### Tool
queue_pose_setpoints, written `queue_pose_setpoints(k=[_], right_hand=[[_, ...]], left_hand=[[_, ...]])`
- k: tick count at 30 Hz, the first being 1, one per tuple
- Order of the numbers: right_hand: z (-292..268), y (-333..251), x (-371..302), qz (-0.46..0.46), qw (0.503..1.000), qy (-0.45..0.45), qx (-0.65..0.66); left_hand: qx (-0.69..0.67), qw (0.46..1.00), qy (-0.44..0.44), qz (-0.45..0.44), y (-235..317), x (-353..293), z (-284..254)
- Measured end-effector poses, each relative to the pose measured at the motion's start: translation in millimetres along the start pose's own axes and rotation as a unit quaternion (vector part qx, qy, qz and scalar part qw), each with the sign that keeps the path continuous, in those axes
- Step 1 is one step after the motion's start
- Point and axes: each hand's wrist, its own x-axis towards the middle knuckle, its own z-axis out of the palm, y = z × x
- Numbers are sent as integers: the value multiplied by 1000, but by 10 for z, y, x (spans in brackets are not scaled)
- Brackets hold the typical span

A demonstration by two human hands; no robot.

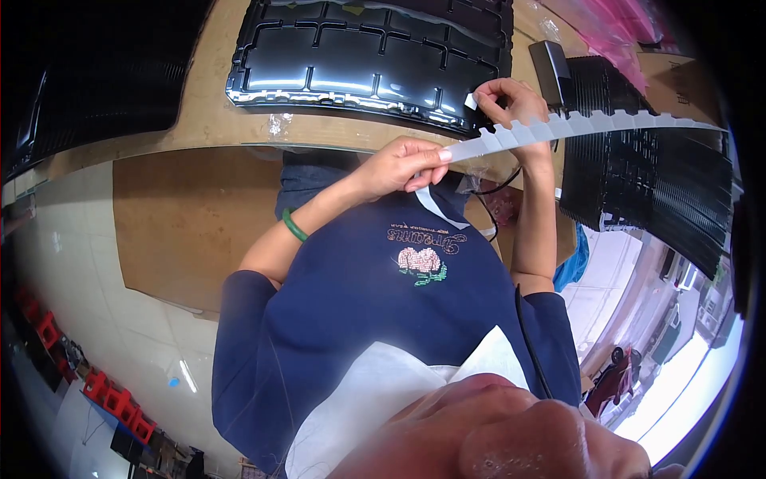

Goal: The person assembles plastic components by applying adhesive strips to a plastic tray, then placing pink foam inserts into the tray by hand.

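Note:
My left hand (413, 164) is closed, pinching a long whitish strip with notched tabs (590, 124) near one end. From there the strip runs right, across my right wrist, to the edge of the view; a loose tail hangs below the left hand. Thumb and fingers of my right hand (515, 108) pinch a small white piece (471, 101), which looks like a sticker or tab. This piece is at the near right corner of a shiny black plastic tray (335, 64) with molded compartments. Whether it touches the tray I cannot tell.
Beneath the tray is a wooden table (211, 88). A black box-shaped object (549, 72) stands right of my right hand. Ribbed black trays (606, 172) lie farther right, with pink plastic (618, 32) behind. At left is a large dark sheet or tray (96, 88).

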Motion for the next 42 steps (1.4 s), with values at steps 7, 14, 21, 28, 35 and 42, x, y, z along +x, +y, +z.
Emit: queue_pose_setpoints(k=[7,14,21,28,35,42], right_hand=[[-36,107,71,-54,996,-71,13],[-47,98,54,-32,996,-62,46],[-87,8,-88,-70,994,-65,59],[60,146,-50,-50,996,-4,75],[-172,188,-391,34,982,-11,184],[-796,624,-1566,280,943,-102,-145]], left_hand=[[-11,999,42,-9,16,52,82],[0,999,51,-16,-3,34,82],[11,998,52,-13,-19,26,89],[7,998,55,-7,-18,26,90],[17,999,46,-1,8,-21,76],[-22,997,57,40,100,-52,81]])
